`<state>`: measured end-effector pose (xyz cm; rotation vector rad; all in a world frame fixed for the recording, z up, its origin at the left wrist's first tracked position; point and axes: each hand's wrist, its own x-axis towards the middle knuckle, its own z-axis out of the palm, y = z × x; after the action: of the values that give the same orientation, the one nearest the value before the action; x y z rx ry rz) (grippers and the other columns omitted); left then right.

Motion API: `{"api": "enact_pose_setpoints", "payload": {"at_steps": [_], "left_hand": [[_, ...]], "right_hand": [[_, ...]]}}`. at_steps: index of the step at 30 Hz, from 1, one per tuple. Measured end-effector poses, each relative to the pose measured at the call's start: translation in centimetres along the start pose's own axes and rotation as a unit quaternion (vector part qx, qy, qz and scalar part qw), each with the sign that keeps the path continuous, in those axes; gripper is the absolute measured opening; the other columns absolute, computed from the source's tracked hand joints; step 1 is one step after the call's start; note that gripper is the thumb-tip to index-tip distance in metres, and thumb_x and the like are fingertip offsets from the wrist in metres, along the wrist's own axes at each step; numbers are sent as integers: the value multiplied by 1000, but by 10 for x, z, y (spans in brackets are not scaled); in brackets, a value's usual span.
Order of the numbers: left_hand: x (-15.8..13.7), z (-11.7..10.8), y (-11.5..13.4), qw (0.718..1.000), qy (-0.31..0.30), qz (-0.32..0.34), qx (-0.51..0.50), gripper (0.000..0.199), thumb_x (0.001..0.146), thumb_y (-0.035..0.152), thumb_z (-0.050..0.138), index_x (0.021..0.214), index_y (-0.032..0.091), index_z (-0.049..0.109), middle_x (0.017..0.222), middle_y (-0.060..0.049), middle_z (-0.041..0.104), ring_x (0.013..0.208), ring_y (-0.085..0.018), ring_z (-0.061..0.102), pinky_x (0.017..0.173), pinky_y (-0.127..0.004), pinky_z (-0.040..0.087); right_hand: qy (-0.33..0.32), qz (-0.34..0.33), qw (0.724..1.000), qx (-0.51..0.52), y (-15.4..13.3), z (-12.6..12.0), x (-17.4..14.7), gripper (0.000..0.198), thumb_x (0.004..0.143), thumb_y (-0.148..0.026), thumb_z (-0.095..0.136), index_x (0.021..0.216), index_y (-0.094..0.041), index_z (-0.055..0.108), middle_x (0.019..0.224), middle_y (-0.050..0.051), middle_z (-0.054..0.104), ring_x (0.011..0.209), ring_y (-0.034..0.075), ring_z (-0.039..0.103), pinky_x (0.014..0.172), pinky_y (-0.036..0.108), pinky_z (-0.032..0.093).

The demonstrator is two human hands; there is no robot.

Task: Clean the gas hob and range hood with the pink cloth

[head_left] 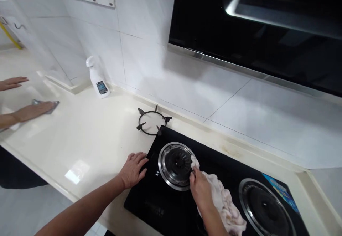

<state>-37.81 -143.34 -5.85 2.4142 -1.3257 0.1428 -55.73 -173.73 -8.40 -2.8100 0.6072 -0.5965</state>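
My right hand (201, 188) is closed on a pale, stained cloth (226, 207), whose bunched tip touches the right rim of the left burner (176, 166). The rest of the cloth trails over the black glass of the gas stove (160, 207). Resting at the stove's left edge is my left hand (133, 170), fingers spread and holding nothing. A black pan support (153, 112) is off its burner, lying on the counter by the stove's back left corner. The right burner (267, 207) also has no support on it.
At left, another person's hand (34, 111) presses a grey cloth (53, 107) on the white counter (107, 132); their other hand (13, 82) hovers nearby. A white spray bottle (97, 79) stands against the wall. The black range hood (240, 43) overhangs the stove.
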Motion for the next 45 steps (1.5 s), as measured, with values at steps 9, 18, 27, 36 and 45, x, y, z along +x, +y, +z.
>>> {"api": "enact_pose_setpoints", "payload": {"at_steps": [9,18,27,36,45], "left_hand": [[-1,-1,-1,1000,8,3,-11,39,92,29,54,129,21,59,143,-12,57,134,-31,47,108,-53,35],[-3,14,-9,999,37,14,-23,38,94,28,51,130,21,59,143,-12,57,136,-31,47,110,-54,34],[-1,12,-23,996,66,37,-49,29,95,31,50,120,22,62,130,-11,63,126,-28,53,103,-49,42],[-7,25,32,976,141,-22,-164,46,95,35,48,139,22,48,138,-14,57,130,-31,50,105,-52,44],[-9,16,37,988,-13,97,-118,43,94,41,55,135,29,57,144,-8,57,135,-29,48,108,-48,38]], "right_hand": [[-32,17,999,-34,-90,2,-41,19,100,-22,38,93,-21,56,87,6,64,78,20,63,70,30,45],[-94,140,981,97,-173,11,10,20,92,-16,42,94,-19,61,102,12,63,89,22,62,80,34,46],[-24,65,963,259,-198,0,12,22,90,-26,48,97,-21,68,113,7,68,102,18,65,89,29,52],[4,278,961,-3,-92,13,-57,58,96,-36,32,139,-4,52,150,27,44,145,40,32,113,64,27],[-14,219,976,-9,-161,45,-58,64,83,-19,43,144,0,48,149,29,45,145,41,31,117,61,22]]}}
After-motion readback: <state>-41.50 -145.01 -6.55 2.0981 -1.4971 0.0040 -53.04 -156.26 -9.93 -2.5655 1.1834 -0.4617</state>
